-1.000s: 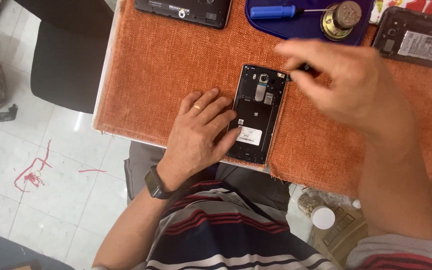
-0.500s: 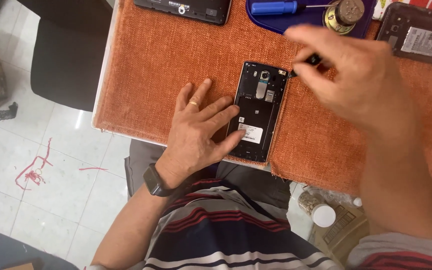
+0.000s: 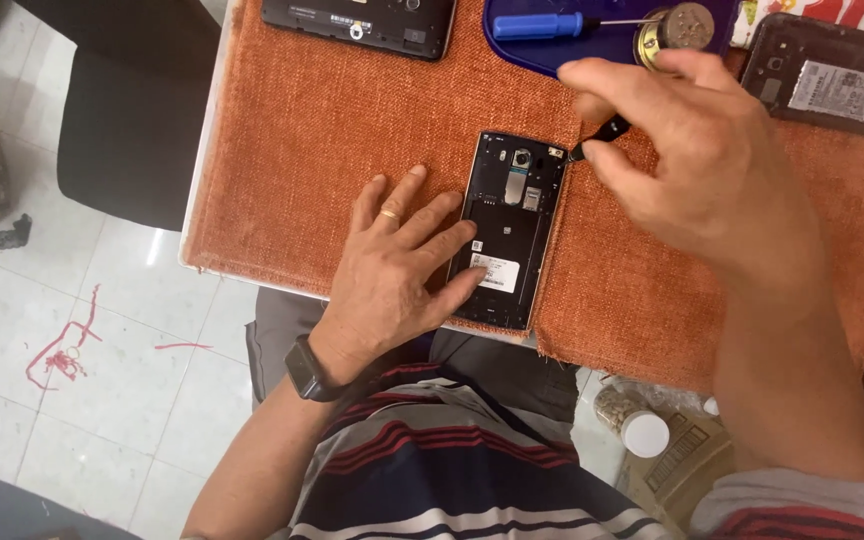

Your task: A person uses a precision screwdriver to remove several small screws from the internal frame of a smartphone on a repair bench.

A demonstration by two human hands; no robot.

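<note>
Right hand (image 3: 712, 190) with small black tool (image 3: 600, 135) now slightly higher, tip off the open phone's (image 3: 510, 230) upper right corner.

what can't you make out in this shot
- Tool, head view: only a dark end shows; the right hand covers the rest.
- Phone: its left edge lies under the left hand fingers.
- Second phone and blue tray: cut off by the top edge.
- Screws in the open phone: too small to tell.

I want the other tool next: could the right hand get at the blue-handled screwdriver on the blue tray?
Probably yes. The right hand hovers just below the blue-handled screwdriver with nothing between them, but its fingers already pinch a small black tool.
</note>
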